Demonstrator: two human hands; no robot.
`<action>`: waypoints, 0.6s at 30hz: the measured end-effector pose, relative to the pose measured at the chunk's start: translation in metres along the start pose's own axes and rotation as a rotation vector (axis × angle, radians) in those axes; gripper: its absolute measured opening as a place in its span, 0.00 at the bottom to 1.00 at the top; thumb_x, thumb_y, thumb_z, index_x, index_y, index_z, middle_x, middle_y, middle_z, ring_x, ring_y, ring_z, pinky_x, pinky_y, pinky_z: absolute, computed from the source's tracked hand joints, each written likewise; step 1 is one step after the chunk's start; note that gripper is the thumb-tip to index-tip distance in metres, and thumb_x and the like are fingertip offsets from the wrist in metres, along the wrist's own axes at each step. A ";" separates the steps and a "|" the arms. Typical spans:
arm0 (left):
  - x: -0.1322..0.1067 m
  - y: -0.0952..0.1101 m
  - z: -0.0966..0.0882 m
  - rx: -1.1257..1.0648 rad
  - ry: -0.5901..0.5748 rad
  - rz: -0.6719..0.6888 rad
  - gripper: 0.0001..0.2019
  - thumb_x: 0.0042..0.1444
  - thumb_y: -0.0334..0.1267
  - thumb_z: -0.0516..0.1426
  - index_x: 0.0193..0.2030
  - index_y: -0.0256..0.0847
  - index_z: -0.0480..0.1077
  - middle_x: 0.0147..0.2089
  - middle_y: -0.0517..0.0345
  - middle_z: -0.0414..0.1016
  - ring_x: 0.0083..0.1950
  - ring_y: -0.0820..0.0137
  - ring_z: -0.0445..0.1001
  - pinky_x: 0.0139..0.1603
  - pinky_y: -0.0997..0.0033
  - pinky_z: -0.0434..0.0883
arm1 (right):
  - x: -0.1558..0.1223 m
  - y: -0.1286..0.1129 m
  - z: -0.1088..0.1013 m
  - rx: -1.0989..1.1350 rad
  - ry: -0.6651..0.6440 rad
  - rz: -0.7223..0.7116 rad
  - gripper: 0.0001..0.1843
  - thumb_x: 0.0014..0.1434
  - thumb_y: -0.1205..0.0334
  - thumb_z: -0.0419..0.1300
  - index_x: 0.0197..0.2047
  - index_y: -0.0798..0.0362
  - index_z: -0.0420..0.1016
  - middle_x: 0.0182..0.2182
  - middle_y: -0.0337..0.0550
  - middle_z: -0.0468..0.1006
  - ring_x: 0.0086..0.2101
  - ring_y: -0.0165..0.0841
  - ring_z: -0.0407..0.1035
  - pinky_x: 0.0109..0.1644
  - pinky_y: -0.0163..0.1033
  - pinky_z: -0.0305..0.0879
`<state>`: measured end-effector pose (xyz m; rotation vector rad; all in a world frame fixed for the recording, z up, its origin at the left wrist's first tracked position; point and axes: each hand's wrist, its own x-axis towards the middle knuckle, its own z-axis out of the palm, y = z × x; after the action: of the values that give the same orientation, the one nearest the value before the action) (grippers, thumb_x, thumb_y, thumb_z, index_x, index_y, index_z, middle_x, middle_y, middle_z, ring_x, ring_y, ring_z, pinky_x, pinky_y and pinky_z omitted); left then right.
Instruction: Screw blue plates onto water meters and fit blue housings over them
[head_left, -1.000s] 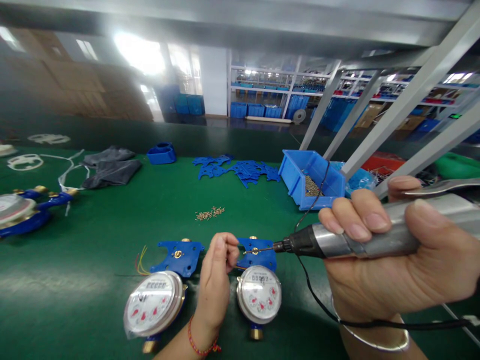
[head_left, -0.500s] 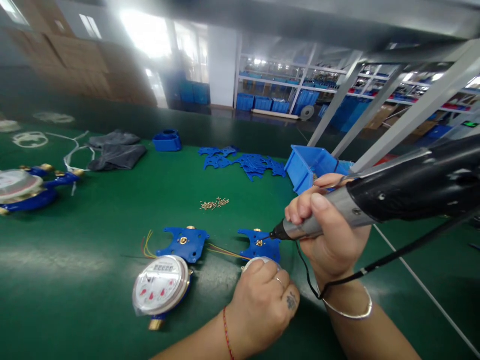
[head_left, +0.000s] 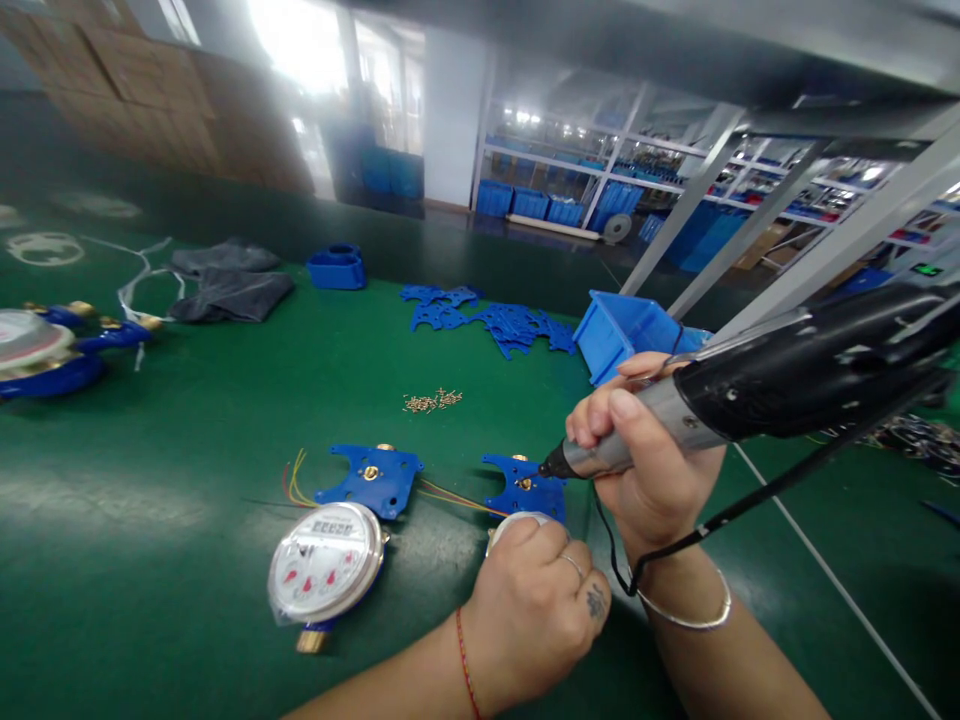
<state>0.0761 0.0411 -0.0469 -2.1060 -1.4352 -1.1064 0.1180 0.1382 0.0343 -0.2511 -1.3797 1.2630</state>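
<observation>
Contents of a green desk [head_left: 150, 580], left to right

Edge meter [head_left: 30, 345]: partly in view, brass ends. Cloth [head_left: 232, 285]: grey, crumpled. Left meter [head_left: 326, 560]: face up, nearer than left plate [head_left: 371, 485]. Casing [head_left: 336, 270]: blue. Screws [head_left: 433, 401]: loose heap. Sheets [head_left: 506, 325]: blue, piled. Right meter [head_left: 516, 522]: mostly covered, at the near edge of right plate [head_left: 517, 500]. Left hand [head_left: 536, 605]: bent round the right meter, holding it, fingertips hidden. Bin [head_left: 604, 335]: blue. Right hand [head_left: 656, 465]: gripping a driver [head_left: 750, 385], bit at the right plate's brass centre.

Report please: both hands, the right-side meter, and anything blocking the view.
Left hand curled over right-side meter, grip hidden. Right hand gripping screwdriver, aimed at blue plate just beyond. Meter mostly blocked by left hand.
</observation>
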 end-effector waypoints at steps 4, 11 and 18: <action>-0.001 0.000 0.001 0.009 -0.018 0.019 0.14 0.62 0.29 0.48 0.24 0.38 0.61 0.25 0.58 0.60 0.28 0.68 0.60 0.26 0.64 0.56 | -0.001 -0.001 0.003 -0.034 -0.014 0.003 0.10 0.55 0.65 0.62 0.40 0.51 0.66 0.21 0.32 0.68 0.19 0.26 0.64 0.23 0.33 0.62; -0.002 -0.002 0.001 0.008 -0.020 0.014 0.12 0.59 0.30 0.53 0.24 0.39 0.61 0.25 0.59 0.60 0.28 0.69 0.61 0.26 0.64 0.56 | 0.000 -0.003 0.006 -0.045 -0.002 -0.031 0.10 0.52 0.66 0.62 0.39 0.52 0.66 0.19 0.31 0.67 0.19 0.26 0.63 0.22 0.34 0.62; -0.002 -0.002 0.001 0.013 -0.026 0.029 0.11 0.59 0.31 0.54 0.25 0.39 0.60 0.25 0.60 0.61 0.28 0.69 0.61 0.26 0.65 0.57 | 0.003 -0.001 0.007 -0.039 -0.001 -0.025 0.10 0.52 0.66 0.62 0.38 0.53 0.65 0.18 0.31 0.67 0.17 0.26 0.62 0.21 0.34 0.62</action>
<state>0.0743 0.0419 -0.0492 -2.1325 -1.4149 -1.0597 0.1122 0.1361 0.0387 -0.2597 -1.4056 1.2165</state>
